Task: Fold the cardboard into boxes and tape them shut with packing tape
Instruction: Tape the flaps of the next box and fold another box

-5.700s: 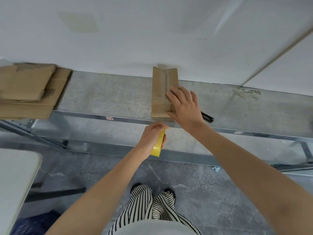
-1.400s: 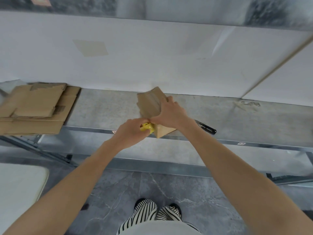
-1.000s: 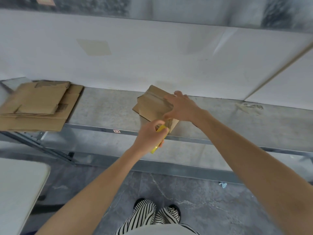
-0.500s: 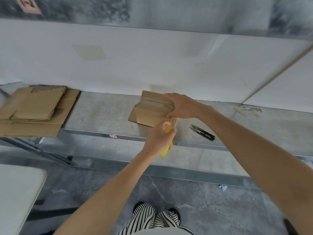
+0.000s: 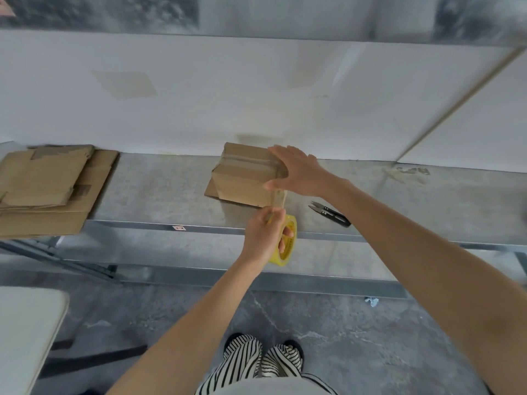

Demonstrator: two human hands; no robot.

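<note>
A small brown cardboard box (image 5: 242, 178) lies on the grey metal shelf (image 5: 159, 192), with a strip of clear tape along its top. My right hand (image 5: 299, 172) rests flat with straight fingers on the box's right end. My left hand (image 5: 263, 235) grips a yellow roll of packing tape (image 5: 288, 243) just in front of the shelf edge, fingers through its core. A band of clear tape runs from the roll up to the box's near right corner.
Black snips (image 5: 329, 213) lie on the shelf right of the box. A stack of flat cardboard (image 5: 48, 189) sits at the shelf's left end. A white wall backs the shelf. A white table corner (image 5: 25, 332) is at lower left; my striped trousers and shoes are below.
The box was lifted and turned, then set flat on the shelf. My right hand has flattened on its right end, and my left hand has drawn the tape roll down and toward me.
</note>
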